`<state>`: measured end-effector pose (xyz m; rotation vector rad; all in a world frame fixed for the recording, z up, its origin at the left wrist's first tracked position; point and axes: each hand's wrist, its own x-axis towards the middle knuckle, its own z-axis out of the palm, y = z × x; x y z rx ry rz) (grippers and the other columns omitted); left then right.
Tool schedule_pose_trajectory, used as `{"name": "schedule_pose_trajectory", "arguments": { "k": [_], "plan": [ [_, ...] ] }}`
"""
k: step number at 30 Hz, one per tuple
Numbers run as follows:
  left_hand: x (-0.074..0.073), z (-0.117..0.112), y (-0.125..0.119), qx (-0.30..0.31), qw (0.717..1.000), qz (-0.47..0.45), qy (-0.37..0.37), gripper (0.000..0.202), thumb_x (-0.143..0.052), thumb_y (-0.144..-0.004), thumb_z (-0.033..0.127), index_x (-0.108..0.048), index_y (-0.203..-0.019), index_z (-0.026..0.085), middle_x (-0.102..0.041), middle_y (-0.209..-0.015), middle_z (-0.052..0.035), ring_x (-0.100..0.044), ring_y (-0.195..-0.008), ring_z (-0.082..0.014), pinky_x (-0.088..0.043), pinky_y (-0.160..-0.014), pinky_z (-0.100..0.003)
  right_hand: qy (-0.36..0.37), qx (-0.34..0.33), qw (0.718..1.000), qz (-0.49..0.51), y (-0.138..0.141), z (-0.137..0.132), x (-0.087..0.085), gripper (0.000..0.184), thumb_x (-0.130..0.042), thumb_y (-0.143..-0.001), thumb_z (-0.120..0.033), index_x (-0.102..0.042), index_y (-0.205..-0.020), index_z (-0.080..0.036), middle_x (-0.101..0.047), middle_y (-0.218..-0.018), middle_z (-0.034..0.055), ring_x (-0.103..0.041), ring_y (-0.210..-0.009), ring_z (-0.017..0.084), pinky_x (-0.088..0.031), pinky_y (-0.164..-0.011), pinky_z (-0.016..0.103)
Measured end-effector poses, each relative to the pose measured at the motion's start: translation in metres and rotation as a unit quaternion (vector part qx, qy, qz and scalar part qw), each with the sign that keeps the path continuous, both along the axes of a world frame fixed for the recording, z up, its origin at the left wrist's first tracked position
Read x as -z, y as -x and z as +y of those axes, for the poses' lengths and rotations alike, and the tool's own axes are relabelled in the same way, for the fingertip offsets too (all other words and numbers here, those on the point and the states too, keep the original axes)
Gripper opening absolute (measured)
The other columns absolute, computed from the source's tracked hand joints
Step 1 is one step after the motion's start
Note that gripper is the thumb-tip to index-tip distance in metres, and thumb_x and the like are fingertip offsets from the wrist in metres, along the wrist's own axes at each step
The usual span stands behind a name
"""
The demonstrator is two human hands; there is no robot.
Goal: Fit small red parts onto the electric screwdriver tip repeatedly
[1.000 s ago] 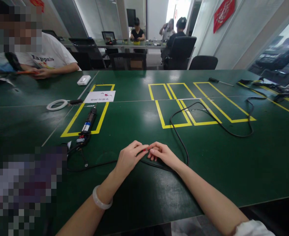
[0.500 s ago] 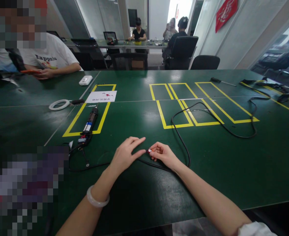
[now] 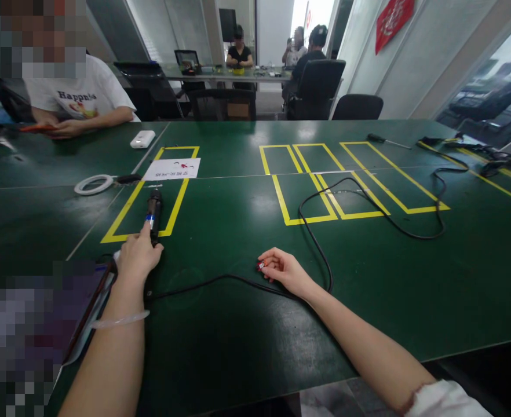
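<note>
Hands, two: the right hand (image 3: 284,271) pinches one small red-and-white piece (image 3: 261,265) between thumb and fingers, just above the table; the left hand (image 3: 139,255) lies over the rear of one electric screwdriver (image 3: 153,208), index finger extended on its blue band (whether the other fingers close round it cannot be told). Bracelet (image 3: 123,320), one, pale, on the left wrist. Black cable (image 3: 221,279), running across the green table (image 3: 221,336), one loop at right. Yellow tape outlines, four in full view, more tape at the right edge; the leftmost outline (image 3: 179,208) bounds most of the electric screwdriver and is overlapped by one white paper sheet (image 3: 168,171) bearing small red bits. Slim screwdriver (image 3: 388,141), one, dark-handled, beside the outlines at right. White coil (image 3: 94,185), one, left of the sheet. White case (image 3: 142,139), one, behind the coil; contents hidden. Brown carton (image 3: 238,110), one, beyond the table; contents not discernible. Other people, at least four: one at left, three at the far table.
</note>
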<state>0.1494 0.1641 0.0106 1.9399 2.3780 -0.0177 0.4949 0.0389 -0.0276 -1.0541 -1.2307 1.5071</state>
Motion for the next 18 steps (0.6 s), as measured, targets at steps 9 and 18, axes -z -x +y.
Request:
{"name": "schedule_pose_trajectory", "arguments": {
  "k": [9, 18],
  "plan": [
    [0.000, -0.055, -0.074, 0.145, 0.989, -0.008, -0.027, 0.068, -0.049, -0.085, 0.050, -0.036, -0.148, 0.028, -0.047, -0.123, -0.0177, -0.055, -0.105, -0.0357, -0.052, -0.072, -0.044, 0.005, 0.022, 1.000, 0.002, -0.001, 0.003, -0.001, 0.033, -0.074, -0.077, -0.040, -0.055, -0.095, -0.021, -0.065, -0.083, -0.0003, -0.057, -0.059, 0.009, -0.044, -0.050, 0.021],
    [0.011, -0.097, -0.130, 0.315, 0.934, -0.160, -0.050, 0.074, -0.070, -0.073, 0.052, -0.048, -0.141, 0.034, -0.045, -0.126, -0.0111, -0.055, -0.105, -0.0281, -0.053, -0.081, -0.040, -0.072, 0.041, 0.987, -0.135, 0.001, 0.009, -0.004, 0.023, -0.070, -0.080, -0.038, -0.059, -0.087, -0.019, -0.049, -0.065, -0.0056, -0.045, -0.056, 0.009, -0.037, -0.053, 0.023]
  ]
}}
